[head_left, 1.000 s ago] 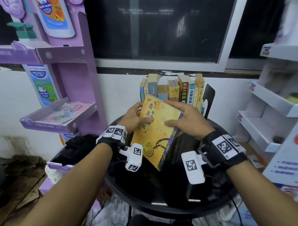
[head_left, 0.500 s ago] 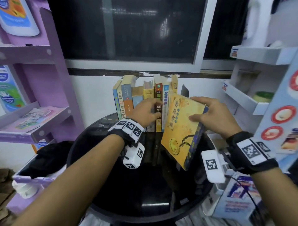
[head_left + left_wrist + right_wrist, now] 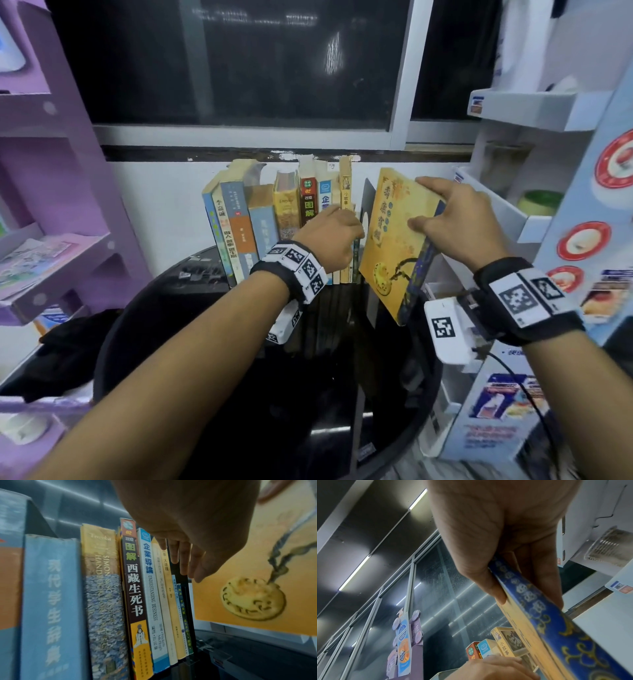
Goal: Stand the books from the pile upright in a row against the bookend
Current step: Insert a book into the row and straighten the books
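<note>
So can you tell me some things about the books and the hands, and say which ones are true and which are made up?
1. The right hand grips a yellow book. True.
2. The yellow book stands in the row of books. False: it is held in the air, tilted, right of the black bookend.
3. The left hand reaches to the right end of the row. True.
4. The left hand holds a red book. False: its fingers are straight and hold nothing.
5. The books stand on a white table. False: the round table is black.

Left hand's fingers (image 3: 184, 555) reach between upright books (image 3: 145, 595) and yellow book (image 3: 257, 588).
</note>
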The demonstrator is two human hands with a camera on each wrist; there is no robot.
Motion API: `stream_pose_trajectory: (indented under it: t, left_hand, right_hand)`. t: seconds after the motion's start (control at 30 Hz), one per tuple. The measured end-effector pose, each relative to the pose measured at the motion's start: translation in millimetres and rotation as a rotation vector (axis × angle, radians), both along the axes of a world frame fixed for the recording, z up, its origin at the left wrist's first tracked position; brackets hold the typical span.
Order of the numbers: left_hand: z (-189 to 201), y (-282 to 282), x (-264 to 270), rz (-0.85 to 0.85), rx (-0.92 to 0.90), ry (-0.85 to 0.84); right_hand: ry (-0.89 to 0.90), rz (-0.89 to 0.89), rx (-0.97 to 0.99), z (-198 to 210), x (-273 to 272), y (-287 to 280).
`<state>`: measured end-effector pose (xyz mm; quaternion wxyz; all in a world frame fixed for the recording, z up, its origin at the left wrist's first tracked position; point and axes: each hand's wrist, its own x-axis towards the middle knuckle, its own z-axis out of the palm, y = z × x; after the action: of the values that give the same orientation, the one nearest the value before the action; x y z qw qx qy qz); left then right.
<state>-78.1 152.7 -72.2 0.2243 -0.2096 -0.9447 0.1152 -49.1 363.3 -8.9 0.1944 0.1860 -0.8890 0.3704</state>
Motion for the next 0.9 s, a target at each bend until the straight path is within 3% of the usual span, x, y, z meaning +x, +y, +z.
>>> stream_pose_trajectory:
  t: [0.37,0.9]
  left_hand:
    - [-1,6,-24,0.129,-0.318,-0.115]
    - [-10,-9,-33,0.069,-0.266,0.016]
  right_hand:
    - [0.051,0.007,0.107,20,-35,-23]
    - [0.025,-0.012,0.045,36,-56,-34]
